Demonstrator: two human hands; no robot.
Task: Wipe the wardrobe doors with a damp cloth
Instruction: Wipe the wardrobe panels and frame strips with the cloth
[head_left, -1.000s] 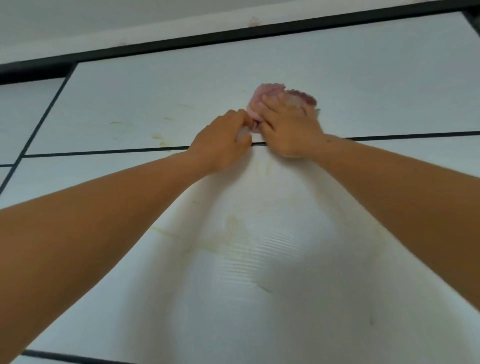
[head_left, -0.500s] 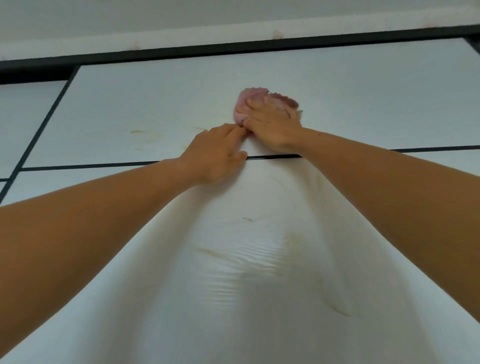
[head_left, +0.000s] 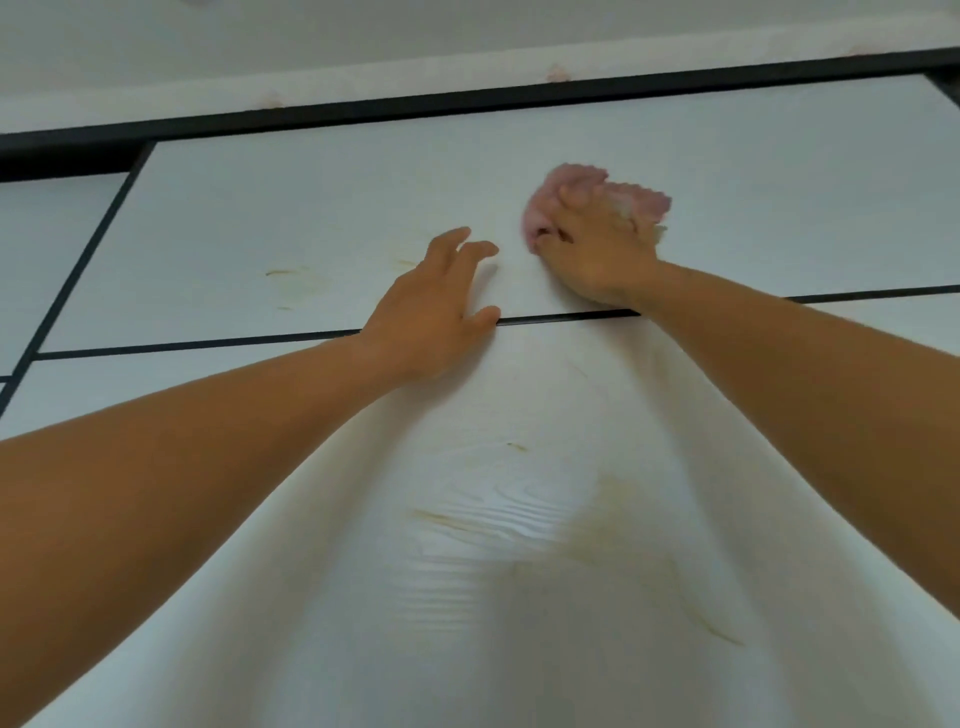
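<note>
The fingers (head_left: 571, 196) of the right hand (head_left: 597, 249) lie spread and fairly straight over a crumpled pink cloth (head_left: 569, 176), pressing it flat against the door; the thumb sits against the cloth's lower left edge. The cloth bulges out above and to the right of the fingertips, high on the upper white wood-grain wardrobe door panel (head_left: 311, 218).

The fingers (head_left: 453, 240) of the left hand (head_left: 431, 306) are open and splayed, holding nothing. The palm rests on the same panel just left of the right hand, apart from the cloth, and the thumb reaches the thin black horizontal gap (head_left: 208, 343) below the panel.

Both bare forearms reach up across the lower white door panel (head_left: 363, 623), which carries yellowish smears (head_left: 597, 519). Fainter yellowish marks (head_left: 291, 273) lie on the upper panel left of the left hand. A black frame strip (head_left: 467, 98) runs along the top.
</note>
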